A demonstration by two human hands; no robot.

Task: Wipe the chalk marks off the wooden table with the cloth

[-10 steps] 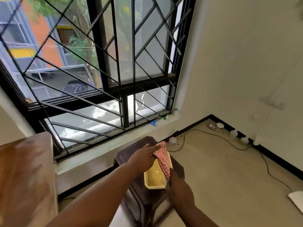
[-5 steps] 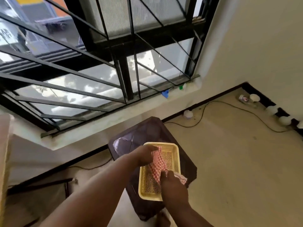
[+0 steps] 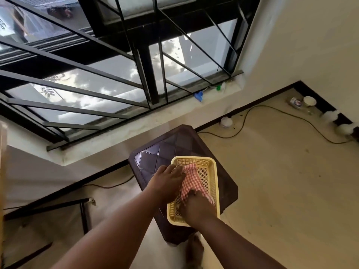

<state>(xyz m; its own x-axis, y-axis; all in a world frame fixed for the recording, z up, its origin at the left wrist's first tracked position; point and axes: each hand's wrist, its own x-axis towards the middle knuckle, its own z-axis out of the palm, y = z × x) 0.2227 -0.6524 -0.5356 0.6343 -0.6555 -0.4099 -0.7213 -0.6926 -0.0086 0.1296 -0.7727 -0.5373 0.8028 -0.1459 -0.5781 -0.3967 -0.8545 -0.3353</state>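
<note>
Both hands grip the checked cloth (image 3: 191, 180) in the yellow basket (image 3: 212, 172): left hand (image 3: 168, 182) at its far end, right hand (image 3: 196, 208) at its near end, fingers clamped, its length along the basket's.

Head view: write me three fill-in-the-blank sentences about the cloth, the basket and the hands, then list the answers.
1. The checked cloth lies in a yellow ____ on the stool.
2. The basket stands on a dark ____.
3. The left hand and the right hand are both on the ____.

Missing words: basket; stool; cloth
</note>
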